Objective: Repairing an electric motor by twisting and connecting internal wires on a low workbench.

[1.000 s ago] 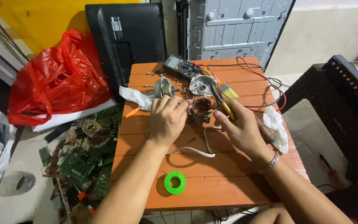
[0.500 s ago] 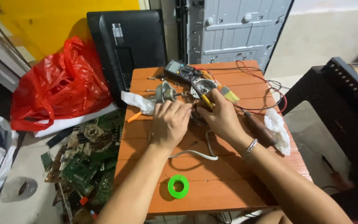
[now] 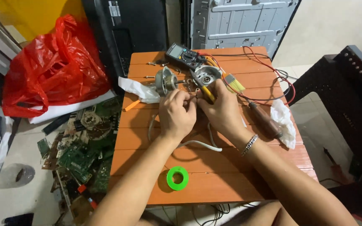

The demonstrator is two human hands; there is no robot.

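Both hands meet at the centre of the orange desk [image 3: 231, 184]. The left hand [image 3: 177, 115] pinches a small part, hidden by fingers. The right hand [image 3: 221, 111] grips yellow-handled pliers [image 3: 206, 90] beside the motor housing [image 3: 206, 74].

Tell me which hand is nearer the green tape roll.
Left. The left hand works straight above the green tape roll, up the table; the right hand is farther, up and to its right.
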